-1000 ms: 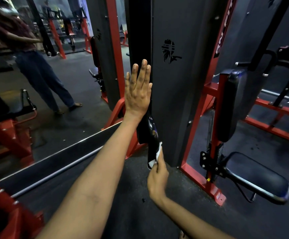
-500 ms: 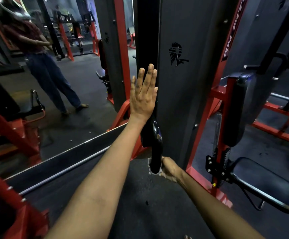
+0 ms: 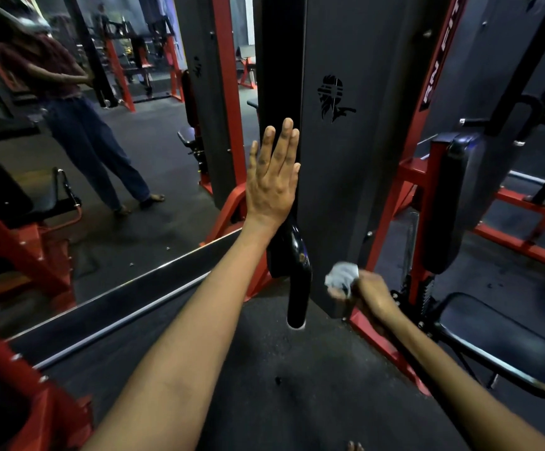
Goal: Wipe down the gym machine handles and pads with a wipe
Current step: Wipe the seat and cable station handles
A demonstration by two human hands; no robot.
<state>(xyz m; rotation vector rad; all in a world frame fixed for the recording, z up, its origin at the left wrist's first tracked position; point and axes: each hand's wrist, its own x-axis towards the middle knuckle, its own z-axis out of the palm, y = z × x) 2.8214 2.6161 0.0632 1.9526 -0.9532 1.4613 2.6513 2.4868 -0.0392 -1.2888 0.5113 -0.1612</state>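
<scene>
My left hand lies flat, fingers straight, against the edge of the dark grey machine housing. Below it hangs a glossy black handle, curving down to an open end. My right hand grips a crumpled white wipe just to the right of the handle, close to the housing's lower corner. The wipe is apart from the handle. A black back pad and a black seat pad sit on the red frame to the right.
A mirror on the left reflects a standing person and red machines. A red frame runs beside the housing. Another red machine stands at the far left. Dark rubber floor spreads below my arms.
My right hand left the bottom end of the black handle and moved right and up with the wipe. My left hand stayed flat on the housing.
</scene>
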